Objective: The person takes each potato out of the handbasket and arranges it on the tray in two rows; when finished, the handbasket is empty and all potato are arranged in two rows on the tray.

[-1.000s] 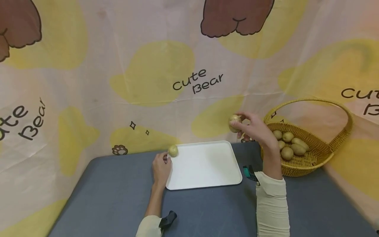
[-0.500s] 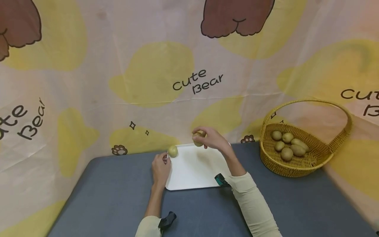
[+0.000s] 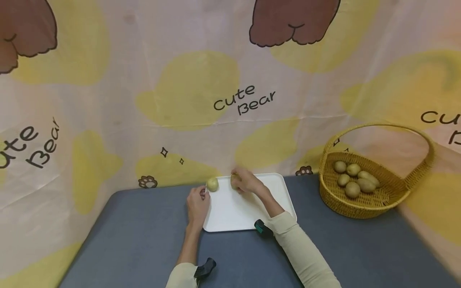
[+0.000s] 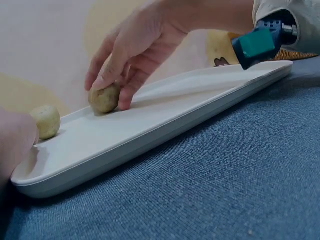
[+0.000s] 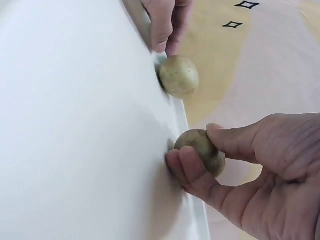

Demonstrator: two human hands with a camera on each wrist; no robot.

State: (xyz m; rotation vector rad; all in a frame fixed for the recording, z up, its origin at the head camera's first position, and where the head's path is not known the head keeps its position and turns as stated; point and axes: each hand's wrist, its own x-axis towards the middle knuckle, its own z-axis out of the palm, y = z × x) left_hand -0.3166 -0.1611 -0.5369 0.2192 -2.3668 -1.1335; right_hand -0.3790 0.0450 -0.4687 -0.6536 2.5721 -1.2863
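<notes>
Right now my right hand (image 3: 248, 183) pinches a small potato (image 5: 202, 151) between thumb and fingertips, and I judge I am setting it down: it sits low at the far edge of the white tray (image 3: 252, 212), in the middle of the head view, and in the left-wrist view it seems to touch the tray floor. Just to its left lies another potato (image 3: 212, 184) at the tray's far left corner, near but apart from mine. My left hand (image 3: 197, 201) grips the tray's left rim with curled fingers, holding it steady. At the right of the head view the wicker basket (image 3: 363, 208) holds more potatoes (image 3: 354, 181), well apart from the tray. The next move, I think, calls for loosening my fingers gently so the round potato does not roll toward its neighbour.
</notes>
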